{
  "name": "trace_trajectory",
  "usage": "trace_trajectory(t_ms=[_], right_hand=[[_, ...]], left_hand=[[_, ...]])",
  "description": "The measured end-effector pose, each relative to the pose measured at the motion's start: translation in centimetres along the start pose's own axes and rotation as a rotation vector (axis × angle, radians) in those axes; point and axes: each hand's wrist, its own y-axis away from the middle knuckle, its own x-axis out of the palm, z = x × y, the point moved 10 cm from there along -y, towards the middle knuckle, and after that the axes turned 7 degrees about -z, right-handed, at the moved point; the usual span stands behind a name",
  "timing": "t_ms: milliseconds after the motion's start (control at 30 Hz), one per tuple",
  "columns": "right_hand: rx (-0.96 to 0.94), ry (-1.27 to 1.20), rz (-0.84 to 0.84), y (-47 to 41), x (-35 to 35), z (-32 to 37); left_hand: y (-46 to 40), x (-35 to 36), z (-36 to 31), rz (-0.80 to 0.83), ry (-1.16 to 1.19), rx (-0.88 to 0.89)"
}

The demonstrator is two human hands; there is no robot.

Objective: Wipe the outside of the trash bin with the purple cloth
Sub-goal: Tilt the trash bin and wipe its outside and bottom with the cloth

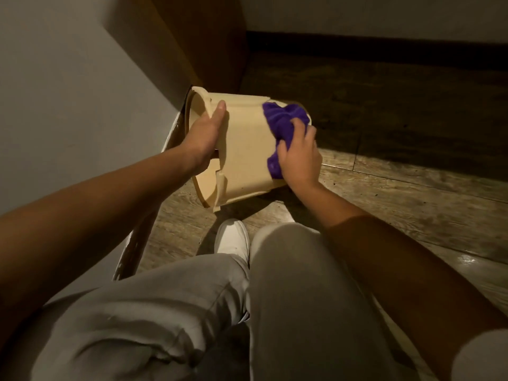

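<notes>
Wiping the tipped bin's outer wall near its base.

My left hand point(204, 138) is holding the trash bin point(244, 149) by its rim, thumb curled over the edge, keeping it tilted on the floor point(398, 193) with its long axis running from that grip across to my right. My right hand point(298, 158) is pinching the bunched purple cloth point(283, 121) against the wall at the base end. Bare wall is lying between my grips; beyond the right one, open floor.
</notes>
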Motion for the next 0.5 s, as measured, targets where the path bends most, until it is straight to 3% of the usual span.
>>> trace_trajectory(t_ms=[200, 333, 500], right_hand=[[0.266, 0.168, 0.111, -0.7, 0.7, -8.0], [0.371, 0.02, -0.021, -1.7, -2.1, -10.2], [0.348, -0.25, -0.134, -4.5, -5.2, -6.7]], left_hand=[[-0.1, -1.0, 0.7, -0.026, -0.002, -0.013], [0.4, 0.0, -0.3, 0.065, 0.003, 0.054], [0.8, 1.1, -1.8, 0.152, -0.076, 0.117]])
